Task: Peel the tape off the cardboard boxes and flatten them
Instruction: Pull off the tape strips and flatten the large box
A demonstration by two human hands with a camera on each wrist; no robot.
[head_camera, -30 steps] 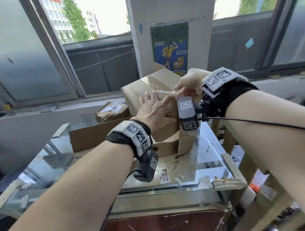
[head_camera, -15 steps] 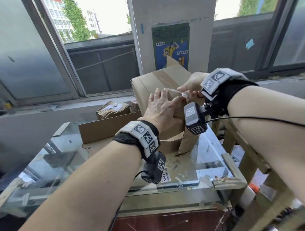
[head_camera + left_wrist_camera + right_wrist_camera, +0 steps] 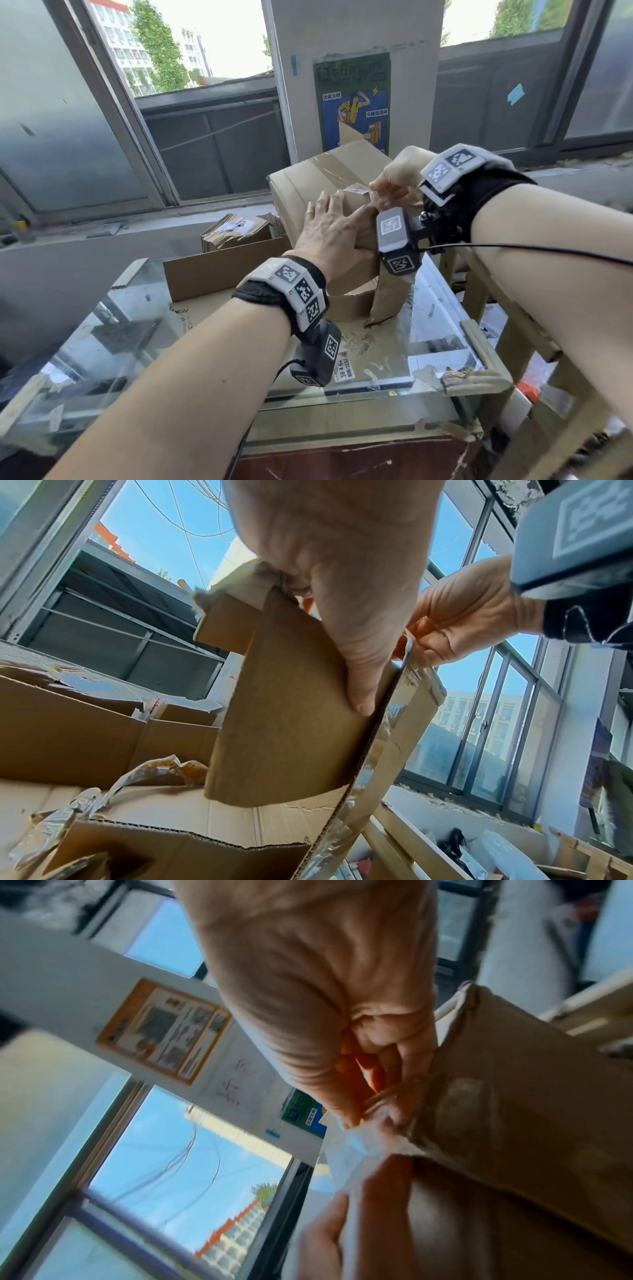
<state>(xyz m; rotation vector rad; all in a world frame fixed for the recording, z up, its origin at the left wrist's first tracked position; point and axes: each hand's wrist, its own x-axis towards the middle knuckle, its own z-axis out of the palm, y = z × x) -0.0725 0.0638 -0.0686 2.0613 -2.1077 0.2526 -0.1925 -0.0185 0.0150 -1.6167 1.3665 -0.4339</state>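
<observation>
Cardboard box (image 3: 308, 192) is propped tilted on the glass surface (image 3: 113, 342), raised higher than a second ago. Left hand (image 3: 334, 233) is pressed flat, fingers extended, against its near face. Clear tape (image 3: 356, 187) is pinched by the right hand (image 3: 394, 186), now lifted further from the top edge.

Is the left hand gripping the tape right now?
No, the left hand lies flat on the cardboard box while the right hand pinches the tape.

Matt brown corrugated cardboard box (image 3: 318, 178), glossy, seemingly clear plastic tape (image 3: 356, 187), reflective glass tabletop (image 3: 113, 329).
</observation>
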